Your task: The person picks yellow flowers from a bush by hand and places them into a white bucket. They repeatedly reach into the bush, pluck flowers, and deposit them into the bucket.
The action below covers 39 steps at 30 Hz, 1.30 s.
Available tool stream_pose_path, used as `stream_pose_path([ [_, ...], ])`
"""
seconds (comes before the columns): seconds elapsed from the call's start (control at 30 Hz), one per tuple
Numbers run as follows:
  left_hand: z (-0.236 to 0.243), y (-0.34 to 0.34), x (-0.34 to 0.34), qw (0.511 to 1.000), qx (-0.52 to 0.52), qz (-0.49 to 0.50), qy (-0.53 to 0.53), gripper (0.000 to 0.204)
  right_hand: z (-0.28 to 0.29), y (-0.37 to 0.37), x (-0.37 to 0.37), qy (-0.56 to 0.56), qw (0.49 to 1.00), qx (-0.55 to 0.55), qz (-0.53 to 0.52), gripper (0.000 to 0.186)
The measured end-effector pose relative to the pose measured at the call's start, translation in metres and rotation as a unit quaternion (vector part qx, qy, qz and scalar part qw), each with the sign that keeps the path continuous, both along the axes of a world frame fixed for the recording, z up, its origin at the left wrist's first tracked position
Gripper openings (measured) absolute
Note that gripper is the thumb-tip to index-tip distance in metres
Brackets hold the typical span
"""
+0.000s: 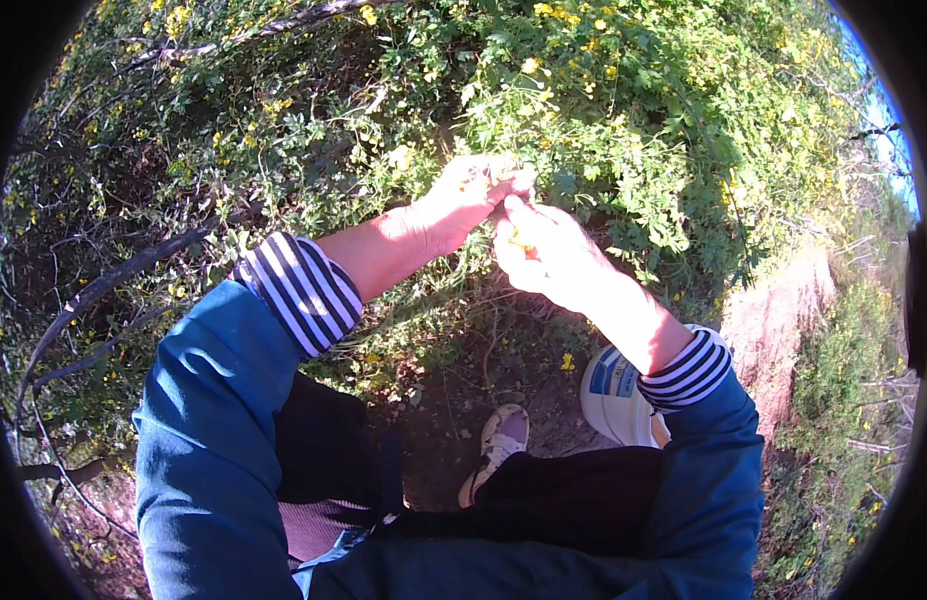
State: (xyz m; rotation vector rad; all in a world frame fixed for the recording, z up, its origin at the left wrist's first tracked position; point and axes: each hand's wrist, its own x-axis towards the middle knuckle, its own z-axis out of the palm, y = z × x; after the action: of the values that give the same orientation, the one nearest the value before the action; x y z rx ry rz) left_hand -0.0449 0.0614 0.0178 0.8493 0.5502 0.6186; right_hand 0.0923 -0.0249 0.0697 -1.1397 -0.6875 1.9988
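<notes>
My left hand [469, 195] reaches into the greenery with its fingers closed at the tips, close to my right hand; what they pinch is too small and glared to make out. My right hand [544, 250] is just below and right of it, fingers curled round some small yellow flowers [520, 243], its thumb and forefinger almost meeting my left fingertips. Leafy plants [624, 180] dotted with yellow blooms lie behind and around both hands.
A white bucket [609, 395] stands by my right forearm, near my shoe [499, 445] on dark soil [444, 430]. Bare branches [104, 290] arch along the left and top left. A pale strip of ground [779, 310] runs at the right, beside more undergrowth.
</notes>
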Motion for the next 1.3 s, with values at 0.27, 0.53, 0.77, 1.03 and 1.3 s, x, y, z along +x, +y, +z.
stream_pose_path([
  [0.27,0.005,0.021,-0.002,0.995,-0.041,0.095,0.001,0.009,-0.001,-0.026,0.000,-0.426,0.704,0.547,0.152,0.017],
  [0.53,0.009,0.023,-0.003,0.993,0.078,-0.009,0.091,0.022,0.078,-0.087,0.134,-0.511,0.835,0.201,-0.048,0.032],
  [0.77,0.003,0.022,0.001,0.976,0.118,0.016,0.181,0.015,0.064,-0.186,0.228,-0.775,0.555,-0.167,0.253,0.030],
  [1.03,-0.007,0.015,0.000,0.754,0.545,0.028,0.366,0.037,0.075,-0.107,0.126,-0.543,0.835,0.082,0.030,0.022],
  [1.3,-0.025,0.019,-0.005,0.742,0.608,-0.014,0.282,0.016,0.038,0.041,0.007,-0.433,0.901,-0.019,0.035,0.053],
])
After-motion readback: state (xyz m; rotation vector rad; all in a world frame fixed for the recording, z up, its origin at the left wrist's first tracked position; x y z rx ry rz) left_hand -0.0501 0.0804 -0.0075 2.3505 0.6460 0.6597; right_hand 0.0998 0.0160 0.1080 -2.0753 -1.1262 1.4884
